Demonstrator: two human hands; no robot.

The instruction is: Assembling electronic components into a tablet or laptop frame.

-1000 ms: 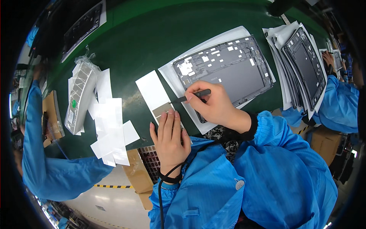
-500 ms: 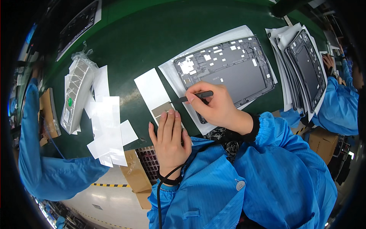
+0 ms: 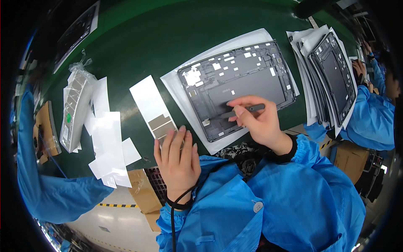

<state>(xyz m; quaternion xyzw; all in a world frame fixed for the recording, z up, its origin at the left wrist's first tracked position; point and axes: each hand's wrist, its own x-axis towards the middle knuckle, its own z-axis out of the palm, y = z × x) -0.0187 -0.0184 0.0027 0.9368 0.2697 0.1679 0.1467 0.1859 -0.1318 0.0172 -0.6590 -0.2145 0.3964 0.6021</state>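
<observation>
My right hand pinches a pair of dark tweezers over a dark grey tablet back housing. The tweezer tips reach down to the housing's lower left, where a small light-coloured piece shows; whether they grip it I cannot tell. Many white stickers dot the housing, which lies on white sheets. To its left my left hand lies with fingers stretched on the lower end of a white backing sheet. Grey-brown adhesive pieces show just above those fingertips.
Overlapping white paper strips and a plastic-wrapped bundle lie on the green table at left. On the right stands a stack of housings interleaved with white sheets. Co-workers' blue sleeves show at both sides. Cardboard boxes stand below the table edge.
My right hand has moved the tweezers right, from the backing sheet onto the housing's lower left corner. My left hand stays on the sheet. The whole view has shifted slightly.
</observation>
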